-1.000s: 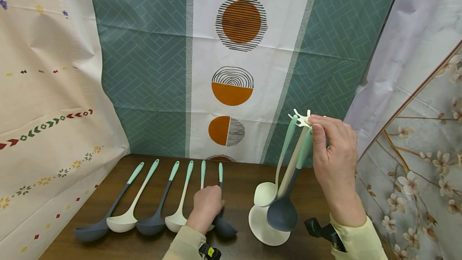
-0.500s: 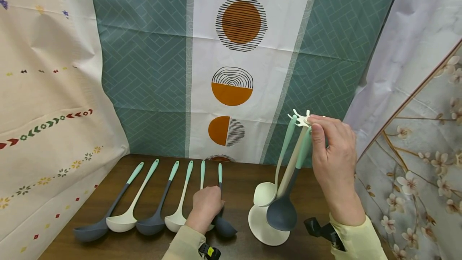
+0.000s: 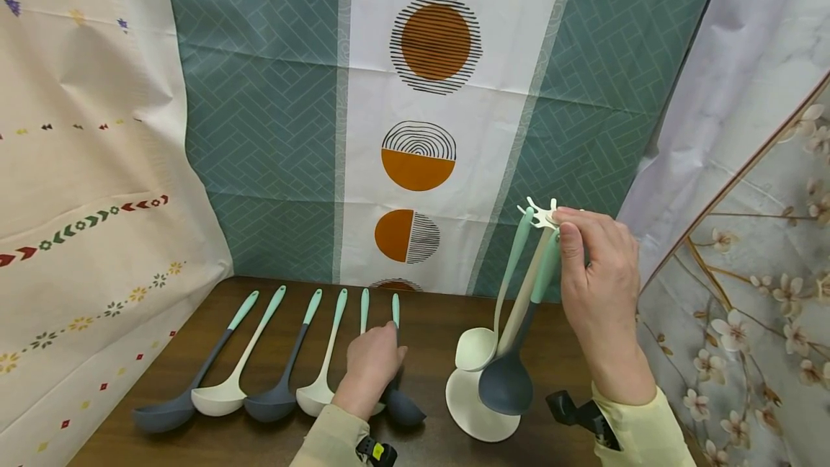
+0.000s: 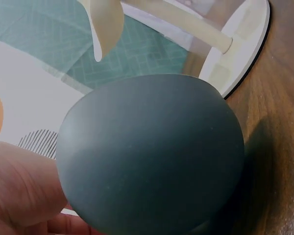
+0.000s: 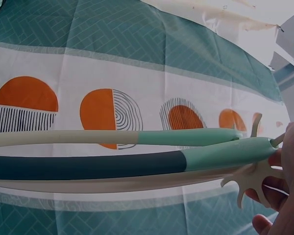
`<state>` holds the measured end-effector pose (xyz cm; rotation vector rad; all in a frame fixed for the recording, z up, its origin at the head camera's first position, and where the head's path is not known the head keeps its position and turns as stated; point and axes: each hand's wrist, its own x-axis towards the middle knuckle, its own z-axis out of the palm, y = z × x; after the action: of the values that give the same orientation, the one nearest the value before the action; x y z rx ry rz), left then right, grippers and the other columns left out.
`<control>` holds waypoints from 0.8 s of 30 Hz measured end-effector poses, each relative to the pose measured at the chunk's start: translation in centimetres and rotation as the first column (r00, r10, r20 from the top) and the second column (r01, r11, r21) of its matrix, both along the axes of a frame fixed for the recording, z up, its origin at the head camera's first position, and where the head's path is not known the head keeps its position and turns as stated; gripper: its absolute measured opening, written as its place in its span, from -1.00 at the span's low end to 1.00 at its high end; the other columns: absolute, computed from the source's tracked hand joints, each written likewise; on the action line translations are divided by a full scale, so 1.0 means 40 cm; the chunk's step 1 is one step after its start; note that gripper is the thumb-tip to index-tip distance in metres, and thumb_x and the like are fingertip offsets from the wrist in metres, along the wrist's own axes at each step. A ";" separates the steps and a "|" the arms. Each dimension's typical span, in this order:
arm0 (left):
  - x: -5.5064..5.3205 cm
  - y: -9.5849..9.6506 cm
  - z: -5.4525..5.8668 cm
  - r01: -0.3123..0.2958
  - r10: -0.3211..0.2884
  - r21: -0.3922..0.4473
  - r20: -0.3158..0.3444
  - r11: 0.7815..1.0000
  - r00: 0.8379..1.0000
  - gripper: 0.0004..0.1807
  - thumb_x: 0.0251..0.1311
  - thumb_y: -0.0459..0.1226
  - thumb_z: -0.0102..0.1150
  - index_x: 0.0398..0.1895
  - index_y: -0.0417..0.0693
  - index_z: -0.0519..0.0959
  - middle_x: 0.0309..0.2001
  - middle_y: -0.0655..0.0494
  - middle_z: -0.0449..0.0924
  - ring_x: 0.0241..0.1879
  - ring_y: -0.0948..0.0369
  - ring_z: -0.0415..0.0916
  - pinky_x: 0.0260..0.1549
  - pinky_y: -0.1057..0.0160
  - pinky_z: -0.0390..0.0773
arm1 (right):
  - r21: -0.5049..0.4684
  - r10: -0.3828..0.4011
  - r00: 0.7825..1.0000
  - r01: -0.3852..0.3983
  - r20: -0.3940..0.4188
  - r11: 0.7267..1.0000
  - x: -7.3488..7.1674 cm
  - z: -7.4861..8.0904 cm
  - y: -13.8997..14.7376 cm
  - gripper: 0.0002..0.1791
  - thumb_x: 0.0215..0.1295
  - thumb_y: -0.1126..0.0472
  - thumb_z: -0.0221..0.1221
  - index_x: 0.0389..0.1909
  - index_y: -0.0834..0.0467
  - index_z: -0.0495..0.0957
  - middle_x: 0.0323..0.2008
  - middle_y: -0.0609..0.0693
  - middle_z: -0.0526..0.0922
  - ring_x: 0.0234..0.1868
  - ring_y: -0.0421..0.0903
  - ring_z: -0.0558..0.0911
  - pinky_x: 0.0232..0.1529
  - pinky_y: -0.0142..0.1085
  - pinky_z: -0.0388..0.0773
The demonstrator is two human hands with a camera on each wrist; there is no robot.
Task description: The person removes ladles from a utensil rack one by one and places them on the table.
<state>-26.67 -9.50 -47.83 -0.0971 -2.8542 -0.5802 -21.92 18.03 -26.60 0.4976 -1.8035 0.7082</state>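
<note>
My left hand (image 3: 375,362) grips the handle of the rightmost dark grey ladle (image 3: 405,409), which lies on the table with its mint handle end pointing away. In the left wrist view that ladle's bowl (image 4: 152,152) covers most of the fingers. At the right, my right hand (image 3: 599,272) holds the hooked top of a white utensil stand (image 3: 463,409), fingers curled among the hooks (image 5: 255,183). From the stand hang a white ladle (image 3: 475,349) and a dark grey ladle (image 3: 507,384), both with mint handle ends.
Left of my left hand several ladles lie in a row, white and dark grey alternating, among them a white ladle (image 3: 220,398) and a dark ladle (image 3: 162,415). They rest on the brown table (image 3: 428,323). A patterned curtain (image 3: 259,128) hangs behind.
My left hand has shifted slightly up along the ladle's handle, its fingertips reaching farther forward. My right hand and the stand have barely moved.
</note>
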 end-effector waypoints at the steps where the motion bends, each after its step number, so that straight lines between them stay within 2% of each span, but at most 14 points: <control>1: -0.001 0.001 0.000 0.001 -0.001 0.001 -0.014 1.000 1.000 -0.64 0.33 -0.12 0.59 -0.04 -0.17 0.70 -0.35 -0.04 0.70 -0.42 -0.03 0.70 -0.46 -0.08 0.68 | 0.004 0.000 1.000 0.000 0.002 1.000 0.001 0.000 0.001 -0.58 0.75 -0.02 0.12 0.14 0.20 0.79 0.13 0.11 0.79 0.12 0.21 0.62 0.18 -0.17 0.27; 4: -0.004 0.004 0.005 0.007 -0.007 0.005 -0.060 1.000 0.998 -0.64 0.34 -0.12 0.58 -0.01 -0.17 0.71 -0.33 -0.04 0.71 -0.42 -0.02 0.69 -0.46 -0.08 0.68 | 0.007 0.003 1.000 -0.003 0.005 1.000 0.001 0.001 0.002 -0.58 0.75 -0.03 0.12 0.14 0.20 0.79 0.13 0.12 0.79 0.12 0.21 0.62 0.18 -0.17 0.27; 10: -0.004 0.010 0.019 0.022 -0.019 0.027 -0.098 0.999 0.995 -0.66 0.34 -0.12 0.58 -0.01 -0.13 0.73 -0.33 -0.01 0.69 -0.42 0.01 0.67 -0.44 -0.05 0.68 | 0.009 0.004 1.000 -0.004 0.004 1.000 -0.001 0.002 0.003 -0.57 0.75 -0.03 0.11 0.13 0.20 0.79 0.13 0.11 0.80 0.15 0.21 0.62 0.18 -0.13 0.29; 16: 0.012 0.020 0.044 0.067 -0.054 0.073 -0.168 0.995 0.984 -0.68 0.35 -0.14 0.57 0.02 -0.13 0.75 -0.30 0.02 0.71 -0.42 0.04 0.66 -0.47 0.01 0.64 | 0.000 -0.002 1.000 0.002 -0.003 1.000 -0.002 0.001 0.002 -0.59 0.75 -0.02 0.13 0.11 0.20 0.80 0.12 0.13 0.80 0.14 0.22 0.63 0.19 -0.10 0.31; 24: 0.032 0.033 0.089 0.101 -0.080 0.125 -0.165 0.987 0.983 -0.63 0.39 -0.12 0.54 0.13 -0.10 0.74 -0.13 0.02 0.78 -0.29 0.05 0.71 -0.35 0.00 0.70 | -0.019 -0.005 1.000 0.005 -0.011 1.000 -0.002 0.000 -0.004 -0.65 0.72 0.06 0.18 0.08 0.23 0.80 0.10 0.16 0.80 0.11 0.25 0.63 0.18 -0.10 0.29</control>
<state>-25.40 -8.18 -44.26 -0.2411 -2.6597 -0.7440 -22.01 17.85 -26.60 0.4835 -1.7854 0.7171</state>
